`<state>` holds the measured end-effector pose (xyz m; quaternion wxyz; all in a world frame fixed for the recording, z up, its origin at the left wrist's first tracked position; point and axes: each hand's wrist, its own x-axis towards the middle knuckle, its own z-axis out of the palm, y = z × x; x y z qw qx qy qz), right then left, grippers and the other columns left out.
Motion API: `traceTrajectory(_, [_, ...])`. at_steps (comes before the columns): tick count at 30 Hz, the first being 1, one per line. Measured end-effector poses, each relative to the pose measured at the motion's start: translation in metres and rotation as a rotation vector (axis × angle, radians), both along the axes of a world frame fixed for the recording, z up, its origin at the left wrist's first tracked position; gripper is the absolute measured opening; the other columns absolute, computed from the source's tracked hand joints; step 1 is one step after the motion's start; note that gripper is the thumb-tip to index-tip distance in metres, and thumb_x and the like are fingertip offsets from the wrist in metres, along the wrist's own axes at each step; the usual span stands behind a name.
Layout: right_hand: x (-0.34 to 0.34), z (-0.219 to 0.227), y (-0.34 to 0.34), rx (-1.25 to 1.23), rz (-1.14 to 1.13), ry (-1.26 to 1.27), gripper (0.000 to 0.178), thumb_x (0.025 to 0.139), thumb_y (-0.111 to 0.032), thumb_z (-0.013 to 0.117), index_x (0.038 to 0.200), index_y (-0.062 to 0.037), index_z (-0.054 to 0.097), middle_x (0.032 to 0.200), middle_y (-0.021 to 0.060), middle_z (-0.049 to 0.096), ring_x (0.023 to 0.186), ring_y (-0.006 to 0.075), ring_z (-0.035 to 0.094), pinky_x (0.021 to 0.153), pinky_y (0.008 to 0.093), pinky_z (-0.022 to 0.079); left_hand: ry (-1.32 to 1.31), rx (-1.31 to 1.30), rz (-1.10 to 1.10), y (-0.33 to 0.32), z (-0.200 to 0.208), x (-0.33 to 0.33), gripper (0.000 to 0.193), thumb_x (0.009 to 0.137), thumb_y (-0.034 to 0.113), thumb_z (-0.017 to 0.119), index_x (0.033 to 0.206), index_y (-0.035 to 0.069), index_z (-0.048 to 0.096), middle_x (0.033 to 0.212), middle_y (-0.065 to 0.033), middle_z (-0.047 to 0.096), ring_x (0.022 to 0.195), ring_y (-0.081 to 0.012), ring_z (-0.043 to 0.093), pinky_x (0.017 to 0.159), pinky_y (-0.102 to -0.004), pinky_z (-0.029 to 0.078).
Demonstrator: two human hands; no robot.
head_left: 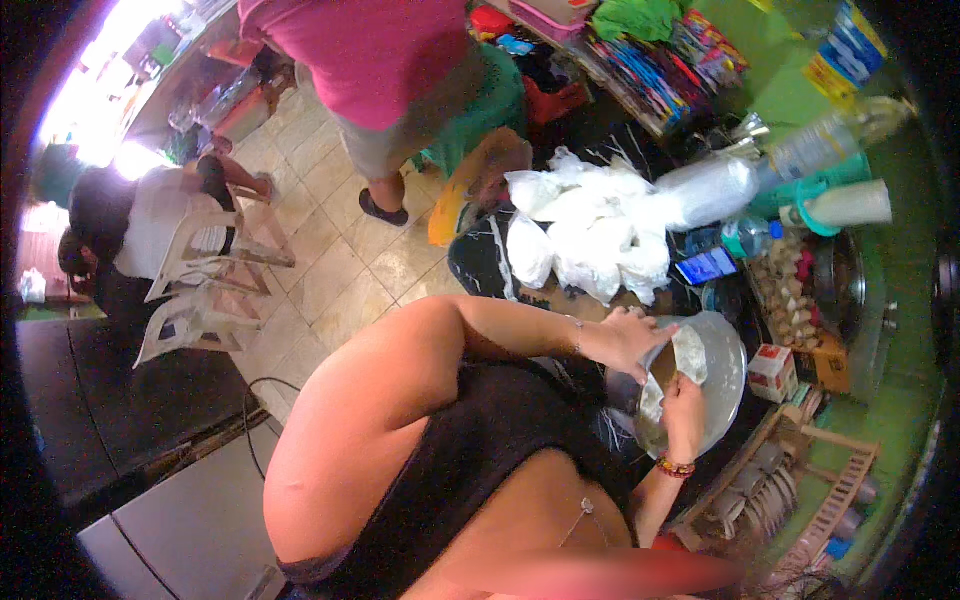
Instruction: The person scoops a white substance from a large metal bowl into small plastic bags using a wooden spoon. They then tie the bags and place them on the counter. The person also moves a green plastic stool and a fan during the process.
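A large pale basin (733, 385) stands in front of me at the table's near side. Inside it is a whitish, thin plastic-looking bag (690, 352), with something brownish beside it that I cannot make out. My left hand (625, 342) reaches over the basin's left side, thumb and fingers closed at the bag's edge. Curled fingers of my right hand (684, 405) grip the bag lower down, within the basin. Beyond the basin lie several knotted white plastic bags (590, 235), full and bunched together.
A lit phone (706, 266), a bottle with a blue cap (752, 237) and a roll of clear plastic (705, 190) lie beyond the basin. Egg trays (785, 285) and a dish rack (830, 500) stand to the right. A person in a pink shirt (365, 55) stands across; another sits near plastic chairs (205, 255).
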<state>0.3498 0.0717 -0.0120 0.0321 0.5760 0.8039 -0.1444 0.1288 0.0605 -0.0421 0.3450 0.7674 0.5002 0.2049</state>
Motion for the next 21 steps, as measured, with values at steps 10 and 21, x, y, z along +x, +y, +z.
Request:
traceTrajectory(10, [0.01,0.086,-0.02,-0.118,-0.253,-0.201,0.026,0.079,-0.018,0.068,0.097,0.0006,0.069,0.07,0.0134,0.068,0.061,0.0174,0.066,0.056,0.0309,0.05,-0.444,0.064,0.156,-0.018,-0.052,-0.147,0.018,0.08,0.016,0.067,0.095,0.008,0.068,0.097,-0.0117,0.065,0.09,-0.0283,0.063,0.08,-0.0372,0.05])
traceTrajectory(21, [-0.062,0.059,-0.032,0.123,-0.105,-0.191,0.031,0.082,-0.019,0.063,0.106,0.0004,0.065,0.104,0.0197,0.065,0.097,0.037,0.06,0.084,0.0422,0.045,-0.504,0.1,0.61,-0.055,-0.064,-0.229,0.02,0.083,0.024,0.068,0.087,0.005,0.068,0.082,-0.0124,0.067,0.074,-0.0263,0.065,0.066,-0.0352,0.051])
